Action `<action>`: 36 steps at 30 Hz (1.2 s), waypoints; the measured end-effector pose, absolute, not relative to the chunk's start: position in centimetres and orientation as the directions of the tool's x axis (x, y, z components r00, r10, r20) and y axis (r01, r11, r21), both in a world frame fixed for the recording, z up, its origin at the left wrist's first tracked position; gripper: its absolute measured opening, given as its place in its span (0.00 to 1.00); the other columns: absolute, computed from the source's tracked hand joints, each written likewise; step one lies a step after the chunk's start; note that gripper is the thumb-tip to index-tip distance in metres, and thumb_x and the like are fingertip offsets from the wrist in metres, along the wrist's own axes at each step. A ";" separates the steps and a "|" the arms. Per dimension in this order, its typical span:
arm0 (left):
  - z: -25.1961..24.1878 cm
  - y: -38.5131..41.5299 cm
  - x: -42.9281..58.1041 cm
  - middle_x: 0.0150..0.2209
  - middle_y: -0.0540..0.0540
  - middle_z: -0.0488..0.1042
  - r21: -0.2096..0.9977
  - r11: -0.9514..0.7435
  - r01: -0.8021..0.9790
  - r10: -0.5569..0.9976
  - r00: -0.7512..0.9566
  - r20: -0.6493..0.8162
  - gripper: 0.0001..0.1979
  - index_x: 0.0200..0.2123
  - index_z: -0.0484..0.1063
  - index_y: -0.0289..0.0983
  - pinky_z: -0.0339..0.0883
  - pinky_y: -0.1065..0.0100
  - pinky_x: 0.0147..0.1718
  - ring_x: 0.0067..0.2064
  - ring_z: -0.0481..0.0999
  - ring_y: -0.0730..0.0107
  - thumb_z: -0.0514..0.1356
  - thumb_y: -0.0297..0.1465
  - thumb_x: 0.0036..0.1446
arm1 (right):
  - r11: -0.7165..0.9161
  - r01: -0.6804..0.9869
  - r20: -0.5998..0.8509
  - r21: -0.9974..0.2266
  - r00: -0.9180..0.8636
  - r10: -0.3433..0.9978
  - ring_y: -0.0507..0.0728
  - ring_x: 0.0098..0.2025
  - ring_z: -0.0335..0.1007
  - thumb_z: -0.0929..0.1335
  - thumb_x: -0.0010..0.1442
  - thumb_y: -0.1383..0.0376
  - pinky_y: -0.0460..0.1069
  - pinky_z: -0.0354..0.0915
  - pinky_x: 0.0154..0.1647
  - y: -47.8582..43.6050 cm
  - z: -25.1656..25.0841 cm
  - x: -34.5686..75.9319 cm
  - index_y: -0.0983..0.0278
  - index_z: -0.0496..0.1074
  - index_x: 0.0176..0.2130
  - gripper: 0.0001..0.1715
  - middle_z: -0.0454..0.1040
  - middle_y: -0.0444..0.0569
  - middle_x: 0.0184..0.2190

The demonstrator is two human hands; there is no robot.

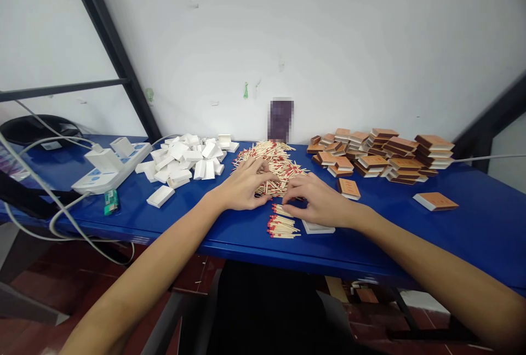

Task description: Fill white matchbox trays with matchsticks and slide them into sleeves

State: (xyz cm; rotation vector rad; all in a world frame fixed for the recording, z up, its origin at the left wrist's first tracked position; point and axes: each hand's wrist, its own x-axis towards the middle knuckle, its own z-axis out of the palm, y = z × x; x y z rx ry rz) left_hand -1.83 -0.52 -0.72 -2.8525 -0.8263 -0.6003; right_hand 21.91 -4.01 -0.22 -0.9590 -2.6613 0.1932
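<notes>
A heap of loose red-tipped matchsticks [274, 152] lies at the back middle of the blue table. My left hand [244, 184] rests at the heap's near left side, fingers curved and apart, fingertips among the matchsticks. My right hand [316, 199] is at the heap's near right, thumb and forefinger brought together at the upper end of a small row of matchsticks [283, 227] with their heads to the left. The fingers partly cover that row's top. Below my right palm sits a white matchbox tray [318, 228], partly hidden by the hand.
White matchbox trays [181, 155] are piled at left, one lying apart [160, 196]. Brown matchbox sleeves [373, 160] stand stacked at right, with single ones [435, 201] nearer. A power strip [110, 174], cables and a green packet [110, 201] occupy the far left. Black frame posts [110, 37] rise behind.
</notes>
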 end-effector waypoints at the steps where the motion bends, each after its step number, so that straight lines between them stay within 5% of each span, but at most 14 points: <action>1: -0.7 -0.5 -1.8 0.50 0.40 0.65 -0.004 -0.846 0.533 0.485 0.773 0.409 0.20 0.54 0.71 0.38 0.60 0.52 0.55 0.52 0.66 0.55 0.61 0.35 0.59 | 0.767 0.598 0.228 -0.231 -0.734 0.640 0.59 0.41 0.68 0.66 0.65 0.57 0.55 0.57 0.46 -4.1 -0.2 21.9 0.60 0.79 0.36 0.15 0.75 0.50 0.34; 7: -0.6 -0.7 -1.7 0.49 0.40 0.66 -0.004 -0.851 0.525 0.461 0.752 0.471 0.17 0.52 0.71 0.38 0.60 0.53 0.54 0.52 0.66 0.56 0.58 0.34 0.61 | 0.759 0.620 0.146 -0.199 -0.747 0.649 0.67 0.49 0.67 0.66 0.60 0.40 0.65 0.56 0.54 -5.2 0.7 21.9 0.62 0.77 0.50 0.33 0.76 0.57 0.44; 11: -0.5 -0.7 -1.6 0.48 0.41 0.67 -0.003 -0.840 0.543 0.467 0.725 0.507 0.14 0.50 0.72 0.38 0.60 0.53 0.54 0.51 0.66 0.57 0.55 0.35 0.63 | 0.755 0.644 0.106 -0.125 -0.748 0.655 0.71 0.49 0.67 0.68 0.51 0.33 0.68 0.54 0.57 -6.6 1.2 21.3 0.66 0.77 0.50 0.45 0.76 0.60 0.46; 15: -0.4 -0.8 -1.6 0.46 0.41 0.67 -0.005 -0.831 0.557 0.482 0.723 0.496 0.14 0.48 0.73 0.37 0.59 0.55 0.54 0.48 0.67 0.59 0.53 0.35 0.65 | 0.742 0.665 0.103 -0.085 -0.735 0.670 0.70 0.49 0.68 0.70 0.53 0.39 0.68 0.53 0.59 -7.1 1.2 20.7 0.66 0.78 0.46 0.37 0.76 0.60 0.44; 24: 0.1 -1.2 -1.4 0.40 0.44 0.71 0.067 -0.857 0.510 0.477 0.738 0.478 0.11 0.40 0.77 0.37 0.59 0.58 0.51 0.45 0.66 0.60 0.56 0.35 0.61 | 0.710 0.666 0.098 -0.227 -0.710 0.697 0.63 0.46 0.70 0.72 0.55 0.56 0.57 0.59 0.53 -5.5 0.9 21.2 0.63 0.77 0.41 0.16 0.77 0.52 0.40; 36: 0.7 -2.0 -0.9 0.34 0.45 0.74 0.096 -0.897 0.431 0.435 0.825 0.360 0.16 0.36 0.79 0.36 0.60 0.60 0.45 0.39 0.69 0.62 0.57 0.41 0.60 | 0.704 0.657 0.053 -0.268 -0.720 0.692 0.61 0.42 0.70 0.72 0.55 0.59 0.52 0.60 0.45 -5.0 1.3 20.6 0.63 0.77 0.38 0.12 0.77 0.51 0.37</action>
